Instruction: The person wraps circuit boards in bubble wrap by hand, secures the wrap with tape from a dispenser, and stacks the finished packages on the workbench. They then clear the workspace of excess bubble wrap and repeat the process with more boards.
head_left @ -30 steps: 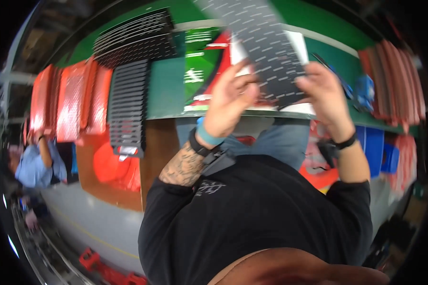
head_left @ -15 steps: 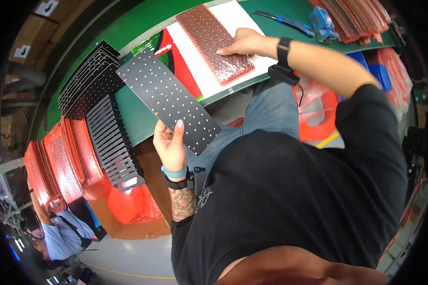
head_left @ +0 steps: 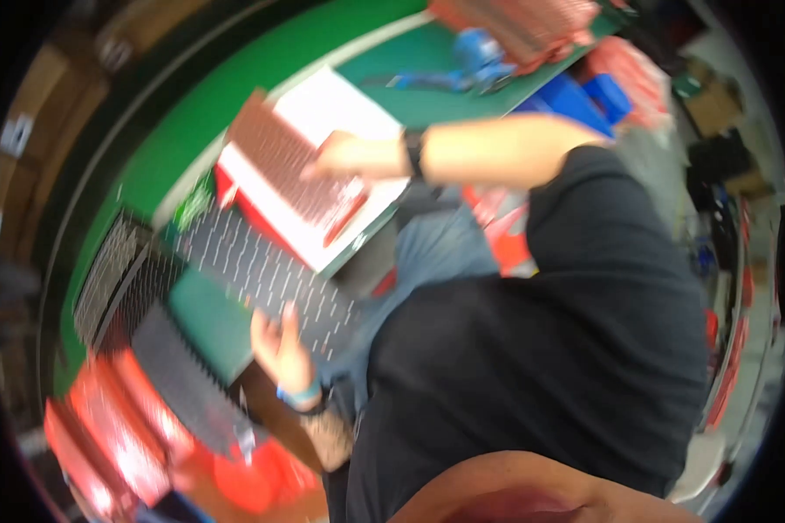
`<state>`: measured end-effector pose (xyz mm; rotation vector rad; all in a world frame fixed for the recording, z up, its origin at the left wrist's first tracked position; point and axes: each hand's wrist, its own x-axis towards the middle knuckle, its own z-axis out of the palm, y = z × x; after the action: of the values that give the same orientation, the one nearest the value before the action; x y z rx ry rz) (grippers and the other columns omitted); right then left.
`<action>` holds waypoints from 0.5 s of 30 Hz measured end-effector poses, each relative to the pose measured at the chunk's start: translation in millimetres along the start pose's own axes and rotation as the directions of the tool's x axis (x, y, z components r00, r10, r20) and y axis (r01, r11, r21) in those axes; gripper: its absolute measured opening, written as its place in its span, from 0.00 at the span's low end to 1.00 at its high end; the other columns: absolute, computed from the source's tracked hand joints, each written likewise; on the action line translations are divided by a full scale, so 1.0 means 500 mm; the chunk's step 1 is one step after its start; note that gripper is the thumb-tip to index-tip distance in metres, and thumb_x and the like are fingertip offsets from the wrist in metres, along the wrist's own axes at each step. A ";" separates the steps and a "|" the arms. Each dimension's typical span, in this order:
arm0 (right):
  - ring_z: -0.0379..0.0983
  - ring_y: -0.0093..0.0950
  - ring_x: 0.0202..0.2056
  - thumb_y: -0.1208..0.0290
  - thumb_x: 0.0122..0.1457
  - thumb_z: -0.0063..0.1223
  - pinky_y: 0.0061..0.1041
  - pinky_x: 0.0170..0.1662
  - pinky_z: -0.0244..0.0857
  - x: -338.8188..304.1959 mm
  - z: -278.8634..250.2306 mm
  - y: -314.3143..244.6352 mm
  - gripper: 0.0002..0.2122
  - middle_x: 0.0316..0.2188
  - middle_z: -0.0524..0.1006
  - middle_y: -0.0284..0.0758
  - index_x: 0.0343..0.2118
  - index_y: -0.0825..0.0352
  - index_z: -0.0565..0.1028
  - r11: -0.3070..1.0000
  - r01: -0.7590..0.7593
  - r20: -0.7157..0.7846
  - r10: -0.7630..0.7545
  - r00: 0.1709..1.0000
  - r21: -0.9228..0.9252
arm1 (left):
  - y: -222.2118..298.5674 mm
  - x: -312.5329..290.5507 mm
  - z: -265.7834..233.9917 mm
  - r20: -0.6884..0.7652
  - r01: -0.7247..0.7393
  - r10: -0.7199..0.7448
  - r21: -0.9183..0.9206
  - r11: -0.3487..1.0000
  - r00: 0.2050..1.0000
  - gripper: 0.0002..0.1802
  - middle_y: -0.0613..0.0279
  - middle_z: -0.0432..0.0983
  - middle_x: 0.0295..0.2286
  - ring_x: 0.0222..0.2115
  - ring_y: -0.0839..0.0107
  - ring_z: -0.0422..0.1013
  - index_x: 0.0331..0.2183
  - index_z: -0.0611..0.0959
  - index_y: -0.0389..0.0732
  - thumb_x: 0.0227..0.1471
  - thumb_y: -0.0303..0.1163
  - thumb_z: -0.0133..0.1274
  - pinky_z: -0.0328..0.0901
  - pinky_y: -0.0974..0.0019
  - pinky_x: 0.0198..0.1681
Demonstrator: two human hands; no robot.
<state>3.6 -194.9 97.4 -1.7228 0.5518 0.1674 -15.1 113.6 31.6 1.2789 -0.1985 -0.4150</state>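
The view is smeared by motion. Near the table's front edge my left hand (head_left: 285,356) holds a flat black panel (head_left: 235,253) dotted with small pale holes, its thumb over the panel's near-left edge. The panel slants from the tabletop toward my lap. My right hand (head_left: 349,157) is closed at the right side of a red bubble-wrap bag (head_left: 275,148), though its fingertips are blurred. Under that bag lies a white sheet or board (head_left: 323,100), with a red and green printed piece (head_left: 227,185) showing at its left.
Left of the panel stand a stack of black dotted panels (head_left: 105,279) and a black slotted rack (head_left: 179,370). Red bubble-wrap bags (head_left: 118,418) are bundled nearer me. At the far right are a blue tape dispenser (head_left: 480,57), a blue-handled cutter (head_left: 427,81) and more bags (head_left: 523,26).
The whole view has swung, shifting the table's right-hand things leftward and blurring everything. My left hand stays at the panel and my right hand at the bubble-wrap bag.
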 end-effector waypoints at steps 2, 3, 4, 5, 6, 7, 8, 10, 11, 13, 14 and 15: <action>0.74 0.26 0.36 0.74 0.59 0.62 0.31 0.40 0.70 0.019 0.022 0.040 0.18 0.35 0.79 0.39 0.51 0.75 0.73 0.967 0.020 -0.173 0.025 0.985 0.255 | -0.010 0.006 -0.002 0.020 -0.064 0.064 0.003 0.998 0.998 0.17 0.55 0.78 0.42 0.39 0.71 0.75 0.51 0.75 0.31 0.60 0.18 0.52 0.69 0.66 0.46; 0.74 0.25 0.36 0.74 0.59 0.63 0.30 0.40 0.70 0.014 0.020 0.050 0.20 0.34 0.78 0.39 0.52 0.75 0.73 0.972 0.047 -0.254 0.013 0.967 0.229 | -0.003 0.008 0.000 0.038 -0.036 0.037 -0.013 0.999 0.999 0.18 0.54 0.78 0.42 0.40 0.69 0.75 0.52 0.75 0.30 0.60 0.18 0.51 0.70 0.65 0.47; 0.74 0.25 0.35 0.74 0.58 0.64 0.29 0.40 0.70 0.018 -0.009 0.059 0.21 0.34 0.78 0.39 0.52 0.75 0.72 0.977 0.068 -0.325 0.002 0.946 0.202 | 0.005 0.013 0.016 0.082 -0.051 0.054 -0.040 0.998 0.995 0.18 0.54 0.78 0.42 0.40 0.69 0.75 0.52 0.75 0.30 0.60 0.18 0.51 0.70 0.65 0.47; 0.74 0.25 0.35 0.74 0.58 0.64 0.29 0.40 0.70 -0.001 -0.057 0.038 0.21 0.34 0.78 0.39 0.52 0.75 0.72 0.979 0.088 -0.357 -0.016 0.934 0.186 | 0.016 0.019 0.026 0.092 -0.028 0.031 -0.044 0.999 0.995 0.17 0.53 0.79 0.43 0.40 0.68 0.75 0.51 0.75 0.29 0.60 0.19 0.51 0.70 0.64 0.48; 0.75 0.25 0.35 0.75 0.58 0.63 0.28 0.41 0.70 -0.029 -0.099 0.004 0.20 0.35 0.79 0.39 0.52 0.74 0.72 0.984 0.142 -0.356 -0.096 0.930 0.105 | 0.026 0.027 0.028 0.084 -0.011 0.015 -0.041 0.999 0.996 0.16 0.52 0.79 0.43 0.41 0.67 0.76 0.50 0.75 0.28 0.60 0.19 0.51 0.70 0.63 0.48; 0.75 0.25 0.36 0.76 0.58 0.63 0.27 0.41 0.70 -0.067 -0.145 -0.023 0.19 0.35 0.79 0.38 0.52 0.74 0.73 0.981 0.193 -0.355 -0.172 0.919 0.024 | 0.025 0.040 0.025 0.099 -0.034 0.039 -0.054 0.998 0.994 0.16 0.52 0.79 0.43 0.41 0.67 0.76 0.50 0.75 0.28 0.60 0.19 0.51 0.70 0.63 0.48; 0.76 0.24 0.36 0.77 0.58 0.62 0.26 0.42 0.70 -0.104 -0.195 -0.028 0.19 0.36 0.79 0.38 0.51 0.74 0.73 0.971 0.233 -0.351 -0.235 0.906 -0.049 | 0.018 0.056 0.023 0.120 -0.003 0.008 -0.044 0.999 0.993 0.17 0.51 0.78 0.44 0.42 0.66 0.76 0.51 0.74 0.27 0.60 0.19 0.50 0.69 0.63 0.49; 0.77 0.23 0.38 0.80 0.57 0.61 0.24 0.43 0.71 -0.156 -0.372 -0.049 0.19 0.39 0.80 0.35 0.52 0.73 0.74 0.945 0.320 -0.308 -0.323 0.895 -0.063 | 0.013 0.086 0.025 0.148 0.055 -0.051 -0.025 0.998 0.988 0.19 0.49 0.78 0.47 0.44 0.65 0.75 0.53 0.73 0.25 0.60 0.18 0.49 0.68 0.62 0.51; 0.77 0.22 0.41 0.82 0.57 0.59 0.24 0.45 0.71 -0.185 -0.469 -0.072 0.20 0.42 0.80 0.33 0.54 0.72 0.74 0.923 0.381 -0.284 -0.377 0.881 -0.044 | 0.019 0.097 0.026 0.144 0.039 -0.035 -0.023 0.999 0.989 0.19 0.49 0.78 0.47 0.44 0.65 0.75 0.53 0.73 0.25 0.60 0.18 0.49 0.68 0.62 0.51; 0.76 0.22 0.43 0.82 0.58 0.57 0.23 0.49 0.70 -0.283 -0.647 -0.138 0.21 0.44 0.79 0.34 0.56 0.71 0.73 0.912 0.336 -0.375 -0.404 0.835 -0.234 | 0.029 0.119 0.043 0.105 0.069 -0.071 0.024 0.997 0.992 0.18 0.49 0.77 0.47 0.44 0.64 0.75 0.52 0.73 0.25 0.60 0.17 0.48 0.68 0.61 0.52; 0.76 0.22 0.43 0.81 0.59 0.57 0.23 0.49 0.70 -0.346 -0.735 -0.153 0.20 0.44 0.79 0.34 0.56 0.71 0.74 0.892 0.291 -0.420 -0.424 0.803 -0.345 | 0.012 0.144 0.055 0.130 0.105 -0.106 0.015 0.994 0.986 0.18 0.49 0.77 0.48 0.44 0.63 0.76 0.52 0.73 0.24 0.60 0.16 0.48 0.68 0.61 0.52; 0.76 0.22 0.43 0.79 0.60 0.57 0.22 0.49 0.70 -0.374 -0.830 -0.149 0.20 0.44 0.80 0.34 0.56 0.70 0.74 0.868 0.264 -0.438 -0.449 0.779 -0.420 | 0.007 0.164 0.070 0.138 0.100 -0.101 0.010 0.995 0.985 0.18 0.49 0.77 0.48 0.44 0.63 0.76 0.52 0.73 0.24 0.60 0.16 0.48 0.68 0.61 0.52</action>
<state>-203.9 -531.3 335.6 -2.1942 0.5915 -0.5405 47.0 49.9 37.8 1.2673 -0.2525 -0.5912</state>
